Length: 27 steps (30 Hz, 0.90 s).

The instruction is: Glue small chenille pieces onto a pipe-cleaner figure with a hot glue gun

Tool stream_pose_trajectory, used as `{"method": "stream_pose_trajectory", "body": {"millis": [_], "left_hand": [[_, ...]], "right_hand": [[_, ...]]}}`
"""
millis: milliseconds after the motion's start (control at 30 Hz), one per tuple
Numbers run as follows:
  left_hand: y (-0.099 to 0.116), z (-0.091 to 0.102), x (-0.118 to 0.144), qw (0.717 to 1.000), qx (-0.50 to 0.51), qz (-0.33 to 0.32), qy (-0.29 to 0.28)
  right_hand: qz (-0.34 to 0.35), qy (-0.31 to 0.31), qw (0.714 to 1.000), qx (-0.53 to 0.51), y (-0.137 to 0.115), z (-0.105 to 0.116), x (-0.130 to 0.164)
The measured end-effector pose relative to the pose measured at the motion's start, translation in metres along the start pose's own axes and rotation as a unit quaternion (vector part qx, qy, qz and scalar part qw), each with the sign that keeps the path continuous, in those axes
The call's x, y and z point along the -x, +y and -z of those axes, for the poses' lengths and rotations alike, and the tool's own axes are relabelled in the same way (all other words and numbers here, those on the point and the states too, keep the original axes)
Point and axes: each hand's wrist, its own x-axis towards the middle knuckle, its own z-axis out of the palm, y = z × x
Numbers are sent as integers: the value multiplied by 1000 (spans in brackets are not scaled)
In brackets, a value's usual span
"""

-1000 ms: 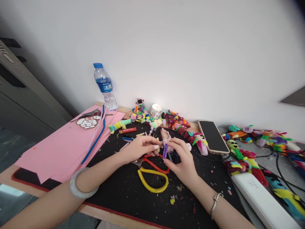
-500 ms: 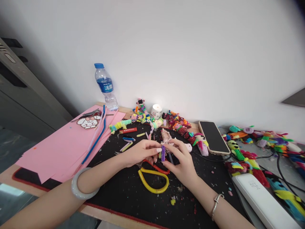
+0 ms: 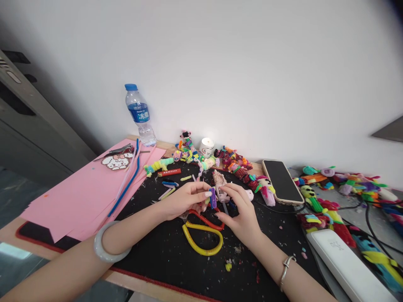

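Observation:
Between the thumb and fingers of my left hand is a small folded purple piece of pipe cleaner, held upright with a blue edge and a bit of yellow-green beside it. My right hand is just to its right, thumb and fingers apart around an open gap. Below the hands, scissors with one yellow handle loop and one red handle loop lie on the black mat. Left of my left hand are short cut pipe cleaner pieces.
Pink sheets with long pipe cleaners lie at left, near a water bottle. Fuzzy figures, a white paper cup and a phone line the back. At right are a white box-shaped device and more figures.
My right fingers have parted from the purple piece and moved slightly right. My left hand keeps hold of it, turned a little, with its blue edge now showing.

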Motion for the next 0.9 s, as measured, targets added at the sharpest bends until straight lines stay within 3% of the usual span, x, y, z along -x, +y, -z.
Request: {"method": "stream_pose_trajectory", "body": {"millis": [100,300,633,800,900], "left_hand": [[3,0,1,1000,26,2,-12],[5,-2,5,993,-14,55,-99],[4,-4,5,992,-13,59,-114],[4,-4,4,995,6,48,-90],[2,-3,2,998,21,32,-45]], "right_hand": [[-17,10,1000,-12,-1,1,0],[2,-13,1000,4,-3,0,0],[17,-37,999,9,-8,0,2],[15,31,999,3,-9,1,2],[-11,83,996,0,-6,2,0]]}}
